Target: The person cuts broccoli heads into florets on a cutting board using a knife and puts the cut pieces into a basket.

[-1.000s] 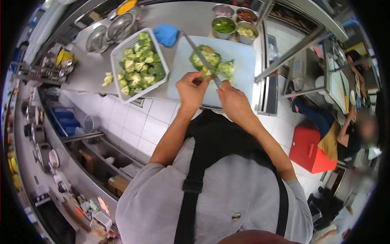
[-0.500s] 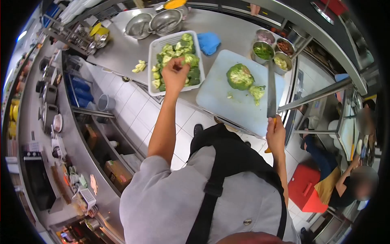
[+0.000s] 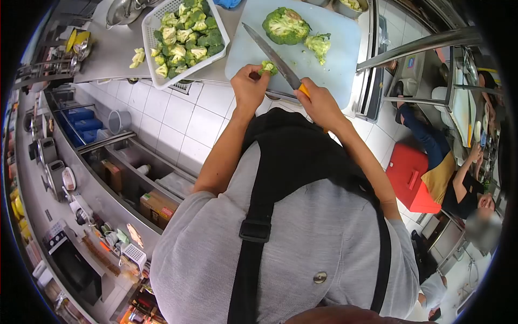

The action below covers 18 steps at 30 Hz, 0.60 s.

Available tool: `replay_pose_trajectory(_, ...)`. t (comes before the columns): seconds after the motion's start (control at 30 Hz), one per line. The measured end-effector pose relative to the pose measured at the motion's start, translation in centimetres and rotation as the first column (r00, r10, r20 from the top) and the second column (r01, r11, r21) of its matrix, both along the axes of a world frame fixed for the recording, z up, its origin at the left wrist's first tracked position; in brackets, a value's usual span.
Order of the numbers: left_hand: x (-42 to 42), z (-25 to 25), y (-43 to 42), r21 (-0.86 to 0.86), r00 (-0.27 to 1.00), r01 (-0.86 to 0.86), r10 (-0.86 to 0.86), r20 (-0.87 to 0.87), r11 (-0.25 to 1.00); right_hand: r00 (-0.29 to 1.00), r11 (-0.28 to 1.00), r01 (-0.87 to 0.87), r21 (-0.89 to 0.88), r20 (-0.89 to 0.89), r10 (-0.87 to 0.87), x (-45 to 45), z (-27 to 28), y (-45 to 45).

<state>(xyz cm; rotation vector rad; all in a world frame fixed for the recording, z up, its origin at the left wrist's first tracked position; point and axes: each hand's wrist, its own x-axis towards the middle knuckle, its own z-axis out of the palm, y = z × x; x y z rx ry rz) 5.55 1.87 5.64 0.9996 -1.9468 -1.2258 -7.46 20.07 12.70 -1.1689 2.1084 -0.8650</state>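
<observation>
White tiles cover the kitchen floor, and a gray tabletop stands in front of the person. On the tabletop lies a pale blue cutting board. The left hand pinches a small piece of broccoli between thumb and finger, over the near part of the board. The right hand is wrapped around the yellow handle of a long knife. Its blade slants away and to the left, passing close by the small piece. It is hard to tell if the blade touches it. A big cut broccoli head sits on the board, farther from the person than both hands. A smaller chunk lies just to its right, straight past the right hand. A white tub full of cut broccoli stands left of the board, near the left hand but apart from it. Some loose bits lie on the tabletop left of the tub. A metal bowl sits past them. Off to the right, a red box stands beside another person.
</observation>
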Motion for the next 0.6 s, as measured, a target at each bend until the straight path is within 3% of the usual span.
replay_pose_trajectory(0.23,-0.3,0.7,0.4,-0.024,0.999,-0.031,0.031,0.016,0.999,1.000,1.000,-0.023,-0.014,-0.015,0.023,0.4,-1.4,-1.0)
replay_pose_trajectory(0.43,0.1,-0.9,-0.2,0.048,0.999,0.010,-0.009,-0.034,0.999,0.993,0.995,0.054,0.086,-0.112,-0.044,-0.2,-2.0,-0.5)
replay_pose_trajectory(0.6,0.3,-1.2,-0.3,0.094,1.000,-0.010,0.013,-0.028,0.996,0.996,0.997,0.015,0.079,-0.087,-0.008,0.1,-1.2,-0.6)
